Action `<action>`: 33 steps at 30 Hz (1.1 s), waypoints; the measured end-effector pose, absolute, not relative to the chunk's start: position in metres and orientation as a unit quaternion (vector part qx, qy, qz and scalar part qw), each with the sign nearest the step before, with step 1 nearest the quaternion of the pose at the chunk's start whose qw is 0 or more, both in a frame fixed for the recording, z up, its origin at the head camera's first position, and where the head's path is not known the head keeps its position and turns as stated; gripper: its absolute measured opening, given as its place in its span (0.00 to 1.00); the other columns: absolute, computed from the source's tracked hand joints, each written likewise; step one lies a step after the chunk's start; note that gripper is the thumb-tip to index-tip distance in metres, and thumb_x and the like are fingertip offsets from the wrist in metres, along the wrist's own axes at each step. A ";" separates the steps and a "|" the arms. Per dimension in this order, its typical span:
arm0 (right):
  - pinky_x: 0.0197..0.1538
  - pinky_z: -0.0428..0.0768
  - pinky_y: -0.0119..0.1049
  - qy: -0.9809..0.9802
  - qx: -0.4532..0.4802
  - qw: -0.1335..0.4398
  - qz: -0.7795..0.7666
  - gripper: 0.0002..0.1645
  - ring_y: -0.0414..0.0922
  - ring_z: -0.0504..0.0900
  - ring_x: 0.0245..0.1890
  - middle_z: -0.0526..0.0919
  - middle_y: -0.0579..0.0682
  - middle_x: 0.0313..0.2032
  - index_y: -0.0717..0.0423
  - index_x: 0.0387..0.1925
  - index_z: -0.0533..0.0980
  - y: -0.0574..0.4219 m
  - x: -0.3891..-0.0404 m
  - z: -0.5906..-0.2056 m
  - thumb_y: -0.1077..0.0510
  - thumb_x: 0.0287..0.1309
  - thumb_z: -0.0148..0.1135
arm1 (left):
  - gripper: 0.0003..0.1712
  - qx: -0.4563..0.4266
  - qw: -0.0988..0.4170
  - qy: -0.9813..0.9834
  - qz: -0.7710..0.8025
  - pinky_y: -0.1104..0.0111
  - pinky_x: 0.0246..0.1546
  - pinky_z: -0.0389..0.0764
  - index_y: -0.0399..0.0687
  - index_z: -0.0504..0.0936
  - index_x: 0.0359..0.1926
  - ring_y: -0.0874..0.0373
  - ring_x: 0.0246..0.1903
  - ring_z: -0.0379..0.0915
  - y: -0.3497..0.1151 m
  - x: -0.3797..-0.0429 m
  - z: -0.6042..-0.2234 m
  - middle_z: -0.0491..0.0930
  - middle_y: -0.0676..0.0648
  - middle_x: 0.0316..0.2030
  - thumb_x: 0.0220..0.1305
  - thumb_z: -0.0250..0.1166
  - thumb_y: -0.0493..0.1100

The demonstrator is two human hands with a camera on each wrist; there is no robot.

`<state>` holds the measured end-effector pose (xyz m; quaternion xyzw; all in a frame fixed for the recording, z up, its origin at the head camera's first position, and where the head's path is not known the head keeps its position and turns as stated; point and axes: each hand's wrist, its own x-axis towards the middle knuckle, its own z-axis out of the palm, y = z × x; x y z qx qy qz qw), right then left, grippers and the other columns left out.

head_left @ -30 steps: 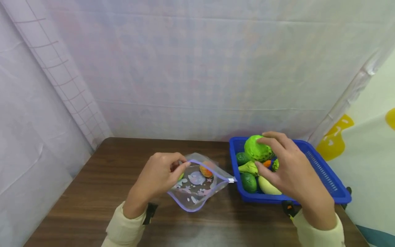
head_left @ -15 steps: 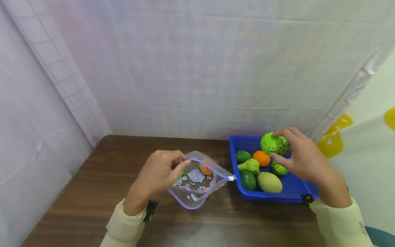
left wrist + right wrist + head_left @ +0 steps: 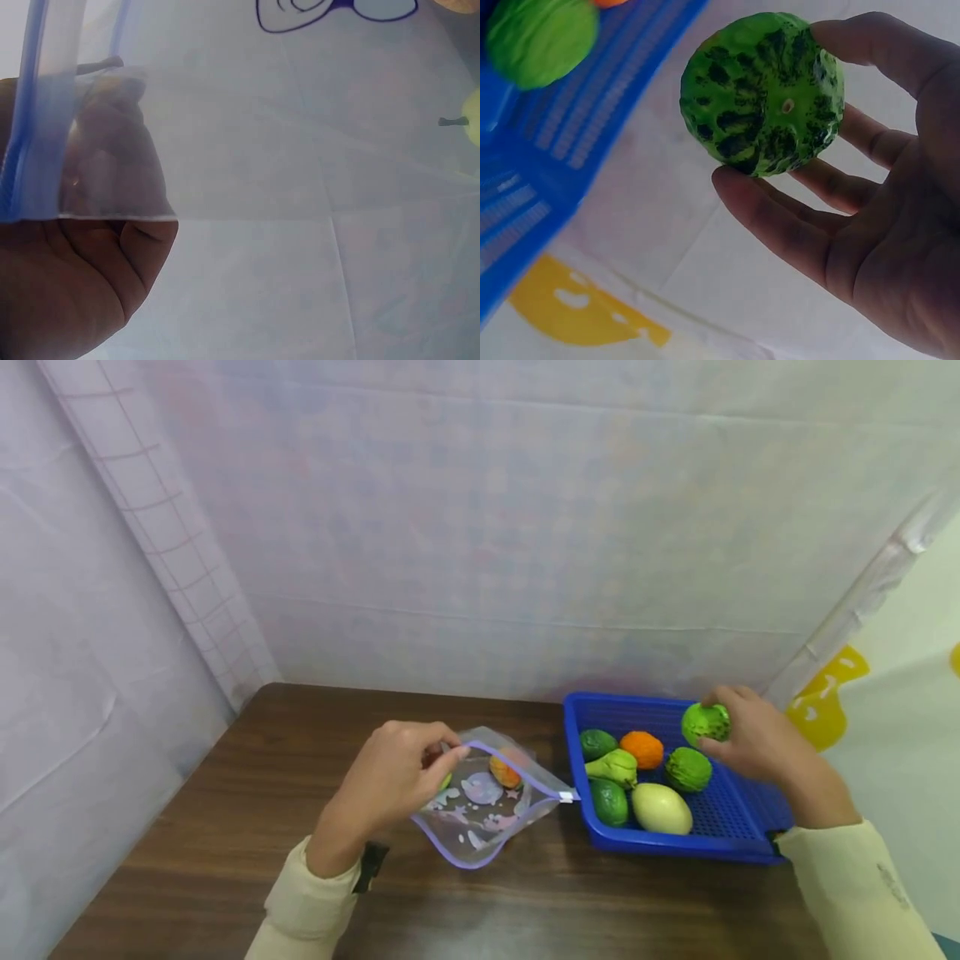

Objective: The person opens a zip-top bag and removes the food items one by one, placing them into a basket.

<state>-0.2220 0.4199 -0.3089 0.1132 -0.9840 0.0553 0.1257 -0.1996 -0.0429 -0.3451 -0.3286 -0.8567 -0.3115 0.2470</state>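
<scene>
My right hand [image 3: 761, 743] holds a bumpy green custard apple [image 3: 703, 724] between thumb and fingers, above the far right part of a blue basket [image 3: 675, 845]. Black-green patches mark the fruit [image 3: 761, 94] in the right wrist view. My left hand [image 3: 393, 772] pinches the upper rim of a clear zip bag [image 3: 465, 847] with purple edges, its mouth parted. Inside the bag lie an orange-yellow fruit [image 3: 504, 772] and a yellow-green fruit [image 3: 472, 118] with a dark stem, the latter mostly hidden by the left hand in the head view.
The basket also contains a second green bumpy fruit [image 3: 687, 770], an orange [image 3: 641, 750], a pale yellow mango-like fruit [image 3: 662, 808], a light green fruit [image 3: 617, 768] and dark green ones [image 3: 609, 802]. The bag's white slider [image 3: 566, 797] sits by the basket's left wall. White cloth stands behind the table [image 3: 247, 827].
The right hand has carried the custard apple rightward across the basket, uncovering the orange, the mango-like fruit and the second green one. The left hand keeps its pinch on the bag.
</scene>
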 end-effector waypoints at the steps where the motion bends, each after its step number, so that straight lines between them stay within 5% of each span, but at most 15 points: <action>1: 0.46 0.75 0.63 -0.984 0.112 0.125 0.052 0.31 0.68 0.76 0.47 0.75 0.73 0.51 0.65 0.52 0.72 0.425 -0.225 -0.310 0.53 0.52 0.74 | 0.05 -0.328 0.247 -0.857 -0.312 0.76 0.17 0.63 0.49 0.87 0.34 0.70 0.16 0.60 -0.043 -0.200 -0.345 0.71 0.60 0.17 0.64 0.70 0.45; 18: 0.53 0.72 0.71 -0.999 0.037 -0.009 -0.004 0.46 0.79 0.72 0.51 0.62 0.88 0.57 0.78 0.65 0.62 0.468 -0.255 -0.329 0.50 0.56 0.67 | 0.05 -0.326 0.243 -0.861 -0.305 0.76 0.17 0.64 0.50 0.87 0.34 0.70 0.16 0.61 -0.040 -0.199 -0.344 0.72 0.60 0.17 0.64 0.70 0.45; 27: 0.50 0.75 0.68 -0.998 0.044 -0.031 -0.028 0.36 0.74 0.75 0.47 0.72 0.82 0.48 0.77 0.53 0.73 0.476 -0.270 -0.334 0.53 0.50 0.70 | 0.05 -0.326 0.241 -0.861 -0.308 0.76 0.16 0.63 0.50 0.87 0.34 0.71 0.16 0.60 -0.042 -0.200 -0.345 0.71 0.61 0.16 0.64 0.70 0.45; 33: 0.44 0.78 0.59 -0.997 0.035 -0.063 -0.020 0.33 0.61 0.76 0.37 0.78 0.70 0.39 0.75 0.50 0.75 0.475 -0.277 -0.338 0.55 0.46 0.71 | 0.05 -0.327 0.240 -0.860 -0.309 0.76 0.16 0.62 0.49 0.87 0.34 0.71 0.15 0.59 -0.044 -0.200 -0.346 0.70 0.61 0.16 0.65 0.70 0.45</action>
